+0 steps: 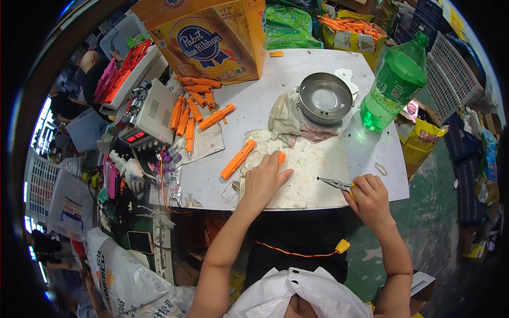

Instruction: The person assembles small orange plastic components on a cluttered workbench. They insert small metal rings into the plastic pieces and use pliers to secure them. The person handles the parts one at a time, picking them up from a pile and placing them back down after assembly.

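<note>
at mid-frame your left hand (265,181) covers an orange plastic piece (281,158), probably to steady it, finger grip unclear, while your right hand (372,198), right of centre, wraps yellow-handled needle-nose pliers (336,184), tips leftward.

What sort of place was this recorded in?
Probably a small assembly workshop: a worktable scattered with orange plastic parts, pliers in the right hand, and a yellow container heaped with similar-looking orange pieces beyond.

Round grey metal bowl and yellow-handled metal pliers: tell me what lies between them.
In the head view, a crumpled beige-and-pink cloth lies beside the bowl; then scuffed off-white work surface reaches to the pliers.
</note>
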A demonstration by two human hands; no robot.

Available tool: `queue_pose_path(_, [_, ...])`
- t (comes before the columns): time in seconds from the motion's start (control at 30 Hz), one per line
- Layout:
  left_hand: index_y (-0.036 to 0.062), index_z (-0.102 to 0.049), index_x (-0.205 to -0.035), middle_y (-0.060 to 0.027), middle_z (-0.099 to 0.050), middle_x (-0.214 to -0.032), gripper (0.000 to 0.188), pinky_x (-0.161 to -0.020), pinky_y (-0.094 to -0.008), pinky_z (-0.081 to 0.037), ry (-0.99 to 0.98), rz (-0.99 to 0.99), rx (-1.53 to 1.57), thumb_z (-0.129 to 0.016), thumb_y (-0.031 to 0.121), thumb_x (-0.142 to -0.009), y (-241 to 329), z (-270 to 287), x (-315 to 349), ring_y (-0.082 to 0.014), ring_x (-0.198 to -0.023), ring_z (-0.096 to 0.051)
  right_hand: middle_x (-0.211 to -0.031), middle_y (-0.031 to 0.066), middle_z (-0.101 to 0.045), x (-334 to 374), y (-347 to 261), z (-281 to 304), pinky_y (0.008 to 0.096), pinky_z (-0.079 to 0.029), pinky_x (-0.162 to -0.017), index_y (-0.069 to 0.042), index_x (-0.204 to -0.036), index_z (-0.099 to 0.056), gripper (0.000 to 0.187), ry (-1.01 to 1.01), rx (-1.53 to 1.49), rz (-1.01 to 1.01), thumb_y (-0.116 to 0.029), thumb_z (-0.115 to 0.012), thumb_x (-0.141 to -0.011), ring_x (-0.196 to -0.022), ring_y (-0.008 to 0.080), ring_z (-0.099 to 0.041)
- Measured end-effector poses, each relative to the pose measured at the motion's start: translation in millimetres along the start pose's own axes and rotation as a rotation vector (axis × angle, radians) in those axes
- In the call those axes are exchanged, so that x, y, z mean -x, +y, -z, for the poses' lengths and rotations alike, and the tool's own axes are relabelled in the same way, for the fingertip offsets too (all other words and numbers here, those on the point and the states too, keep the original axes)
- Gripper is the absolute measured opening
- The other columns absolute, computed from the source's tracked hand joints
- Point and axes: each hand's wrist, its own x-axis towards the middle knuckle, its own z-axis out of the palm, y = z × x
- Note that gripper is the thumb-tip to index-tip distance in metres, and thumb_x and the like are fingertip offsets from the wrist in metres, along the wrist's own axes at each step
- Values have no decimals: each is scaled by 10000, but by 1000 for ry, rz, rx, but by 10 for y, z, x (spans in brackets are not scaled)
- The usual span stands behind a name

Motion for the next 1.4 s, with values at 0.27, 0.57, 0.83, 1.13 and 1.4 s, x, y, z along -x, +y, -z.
queue_pose_path(0.27, [3, -655, -853, -70, -592, -925, 201, -905, -337, -355, 25, -204, 587, -660, 203, -832, 204, -48, 201, -229, -967, -497, -849, 50, -524, -24, -39, -33, 326, -403, -661, -42, -713, -569, 192, -5, 7, 56, -163, -716, -688, -779, 207, -510])
queue_pose_path(0.57, [2, -649, -860, -26, -596, -792, 162, -708, -258, -407, -130, 58, 955, -644, 163, -845, 148, -158, 273, -121, -754, -519, -852, 54, -526, -88, -93, -45, 334, -414, -697, -47, -714, -568, 209, 14, -27, 95, -195, -715, -712, -813, 212, -522])
queue_pose_path(0.83, [-10, -629, -897, 8, -587, -811, 167, -727, -210, -409, -180, 192, 1224, -624, 157, -881, 246, 63, 394, -52, -781, -512, -986, 96, -587, -153, -50, -293, 359, -425, -803, -3, -838, -625, 215, 87, -61, -215, -182, -705, -748, -911, 272, -544])
queue_pose_path(1.13, [2, -592, -815, -47, -584, -798, 116, -746, -272, -415, -120, -66, 1087, -625, 108, -847, 409, 351, 531, -139, -781, -534, -868, 57, -637, -439, -552, 116, 312, -433, -791, -35, -836, -655, 86, -20, -1036, -315, -84, -691, -776, -871, 201, -566])
queue_pose_path(1.4, [5, -576, -789, -52, -569, -784, 115, -734, -277, -409, -98, -110, 1081, -632, 94, -835, 503, 469, 566, -151, -762, -522, -849, 39, -639, -447, -599, 180, 291, -432, -774, -25, -814, -639, 85, -28, -1167, -341, -82, -692, -779, -856, 179, -558])
